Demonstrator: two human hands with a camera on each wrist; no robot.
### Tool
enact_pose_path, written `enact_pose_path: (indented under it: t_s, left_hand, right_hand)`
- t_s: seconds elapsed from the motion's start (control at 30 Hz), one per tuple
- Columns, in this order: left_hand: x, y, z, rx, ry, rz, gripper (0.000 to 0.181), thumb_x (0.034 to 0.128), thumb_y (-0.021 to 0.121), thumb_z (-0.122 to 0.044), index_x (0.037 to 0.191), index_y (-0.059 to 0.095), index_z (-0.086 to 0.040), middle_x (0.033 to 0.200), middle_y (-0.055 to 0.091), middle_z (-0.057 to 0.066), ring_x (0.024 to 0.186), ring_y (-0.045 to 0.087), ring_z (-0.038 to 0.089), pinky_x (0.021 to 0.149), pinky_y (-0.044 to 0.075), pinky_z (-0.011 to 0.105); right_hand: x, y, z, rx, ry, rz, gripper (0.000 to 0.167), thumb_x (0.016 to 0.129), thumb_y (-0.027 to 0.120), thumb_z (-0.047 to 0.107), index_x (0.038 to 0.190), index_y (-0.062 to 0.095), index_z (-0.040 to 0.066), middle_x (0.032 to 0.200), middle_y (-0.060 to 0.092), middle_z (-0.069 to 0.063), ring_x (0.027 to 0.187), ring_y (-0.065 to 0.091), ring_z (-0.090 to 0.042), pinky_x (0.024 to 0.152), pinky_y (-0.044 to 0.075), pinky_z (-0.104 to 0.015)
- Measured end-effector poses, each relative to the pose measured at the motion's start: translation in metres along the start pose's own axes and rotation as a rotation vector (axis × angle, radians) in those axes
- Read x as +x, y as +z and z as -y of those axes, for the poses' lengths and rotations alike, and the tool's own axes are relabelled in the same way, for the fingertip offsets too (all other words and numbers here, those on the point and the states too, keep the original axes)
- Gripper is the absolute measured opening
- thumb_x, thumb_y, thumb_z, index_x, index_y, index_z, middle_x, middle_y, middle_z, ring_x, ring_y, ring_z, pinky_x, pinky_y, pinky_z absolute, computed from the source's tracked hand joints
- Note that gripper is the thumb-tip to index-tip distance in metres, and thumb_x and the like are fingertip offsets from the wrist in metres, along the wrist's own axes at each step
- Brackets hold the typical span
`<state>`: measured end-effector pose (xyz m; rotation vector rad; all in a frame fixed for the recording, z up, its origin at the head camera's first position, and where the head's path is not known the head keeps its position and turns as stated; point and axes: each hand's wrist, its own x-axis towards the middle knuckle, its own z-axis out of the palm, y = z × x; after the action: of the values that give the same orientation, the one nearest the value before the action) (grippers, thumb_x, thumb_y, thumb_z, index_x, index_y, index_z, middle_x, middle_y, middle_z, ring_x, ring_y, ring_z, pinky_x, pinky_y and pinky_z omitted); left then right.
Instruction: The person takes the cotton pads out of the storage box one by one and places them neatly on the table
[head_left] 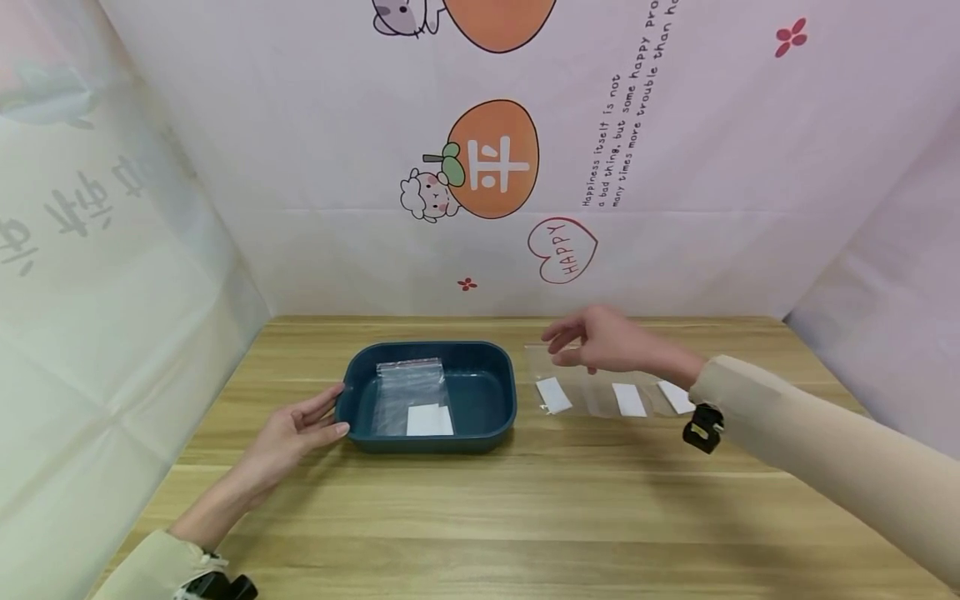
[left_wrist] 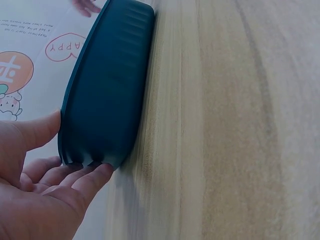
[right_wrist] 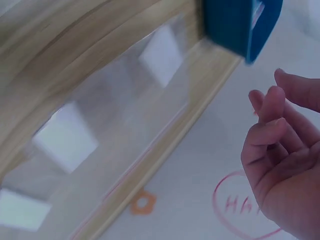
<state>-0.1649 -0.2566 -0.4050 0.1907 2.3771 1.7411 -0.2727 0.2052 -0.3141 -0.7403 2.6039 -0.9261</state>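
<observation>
From my remote seat I see the left hand (head_left: pixel 288 437) gripping the left end of the blue tray (head_left: pixel 431 446), thumb at the rim and fingertips against the wall, likely to steady it. Clear bags with white slips (head_left: pixel 430 420) lie inside, toward its left half, leaving the right half bare. The right hand (head_left: pixel 603 337) holds nothing, fingers loosely curled, above more clear bags (head_left: pixel 591 398) spread along the table (head_left: pixel 450 517), seemingly so each stays easy to pick out.
</observation>
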Motion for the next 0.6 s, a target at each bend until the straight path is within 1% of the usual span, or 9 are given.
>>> enact_pose_path:
  t_s: [0.07,0.13,0.17,0.23,0.33,0.37,0.47,0.57,0.6]
  left_hand:
    - [0.000,0.000,0.001,0.000,-0.002,-0.004,0.077,0.1019,0.074,-0.020,0.165,0.033,-0.004,0.169,0.026,0.019,0.154,0.026,0.039,0.105,0.048,0.025]
    - [-0.001,-0.001,0.001,-0.001,0.000,-0.004,0.077,0.1016,0.074,-0.021,0.165,0.033,-0.004,0.169,0.026,0.019,0.154,0.025,0.039,0.105,0.048,0.026]
    - [-0.001,-0.001,0.001,-0.001,0.001,-0.003,0.077,0.1017,0.074,-0.021,0.165,0.033,-0.004,0.169,0.026,0.019,0.154,0.025,0.040,0.105,0.048,0.026]
    - [-0.001,-0.001,0.001,-0.004,0.002,-0.003,0.077,0.1019,0.074,-0.021,0.165,0.033,-0.004,0.169,0.026,0.019,0.154,0.024,0.040,0.105,0.048,0.026]
    - [-0.001,-0.001,0.001,-0.003,0.002,-0.003,0.076,0.1021,0.074,-0.022,0.165,0.033,-0.004,0.169,0.026,0.019,0.154,0.024,0.040,0.105,0.048,0.026]
    - [-0.002,-0.001,0.000,-0.002,0.002,-0.003,0.076,0.1021,0.074,-0.022,0.165,0.033,-0.004,0.169,0.026,0.019,0.154,0.024,0.040,0.105,0.048,0.025]
    - [-0.002,-0.001,0.000,-0.003,0.002,-0.004,0.077,0.1019,0.074,-0.022,0.164,0.034,-0.004,0.169,0.026,0.019,0.154,0.024,0.040,0.105,0.048,0.025]
    - [-0.001,-0.001,0.000,-0.002,0.000,-0.004,0.076,0.1021,0.074,-0.021,0.165,0.034,-0.004,0.169,0.026,0.019,0.154,0.025,0.040,0.105,0.048,0.025]
    - [-0.001,0.000,0.000,-0.003,-0.001,-0.004,0.075,0.1023,0.073,-0.020,0.165,0.034,-0.004,0.169,0.026,0.019,0.154,0.025,0.040,0.105,0.048,0.026]
  right_hand:
    - [0.006,0.005,0.011,0.008,-0.007,-0.005,0.035,0.097,0.076,0.010,0.131,0.072,0.003,0.114,0.078,-0.010,0.071,0.069,-0.018,0.058,0.059,-0.039]
    - [0.013,0.010,0.020,0.024,-0.018,-0.009,0.035,0.097,0.077,0.010,0.130,0.073,0.003,0.112,0.078,-0.009,0.065,0.066,-0.020,0.058,0.059,-0.040]
    - [0.016,0.013,0.025,0.027,-0.023,-0.010,0.034,0.097,0.077,0.010,0.130,0.074,0.004,0.111,0.078,-0.008,0.065,0.066,-0.020,0.058,0.059,-0.040]
    - [0.023,0.019,0.031,0.043,-0.037,-0.010,0.034,0.096,0.078,0.011,0.129,0.074,0.004,0.110,0.078,-0.006,0.071,0.069,-0.018,0.058,0.059,-0.037]
    - [0.033,0.030,0.040,0.086,-0.050,-0.004,0.035,0.096,0.078,0.011,0.131,0.074,0.004,0.111,0.078,-0.007,0.076,0.071,-0.020,0.058,0.058,-0.035]
    - [0.035,0.033,0.043,0.099,-0.055,0.004,0.037,0.096,0.078,0.011,0.132,0.073,0.004,0.112,0.078,-0.008,0.077,0.071,-0.021,0.057,0.057,-0.033]
    - [0.043,0.044,0.052,0.128,-0.067,0.032,0.041,0.097,0.077,0.009,0.137,0.070,0.003,0.115,0.077,-0.011,0.085,0.073,-0.026,0.058,0.057,-0.032]
    - [0.051,0.054,0.056,0.151,-0.063,0.062,0.044,0.097,0.077,0.007,0.140,0.068,0.002,0.117,0.077,-0.012,0.090,0.074,-0.027,0.059,0.058,-0.032]
    - [0.054,0.057,0.056,0.160,-0.060,0.069,0.044,0.097,0.077,0.006,0.140,0.067,0.002,0.118,0.077,-0.013,0.094,0.074,-0.027,0.060,0.058,-0.032]
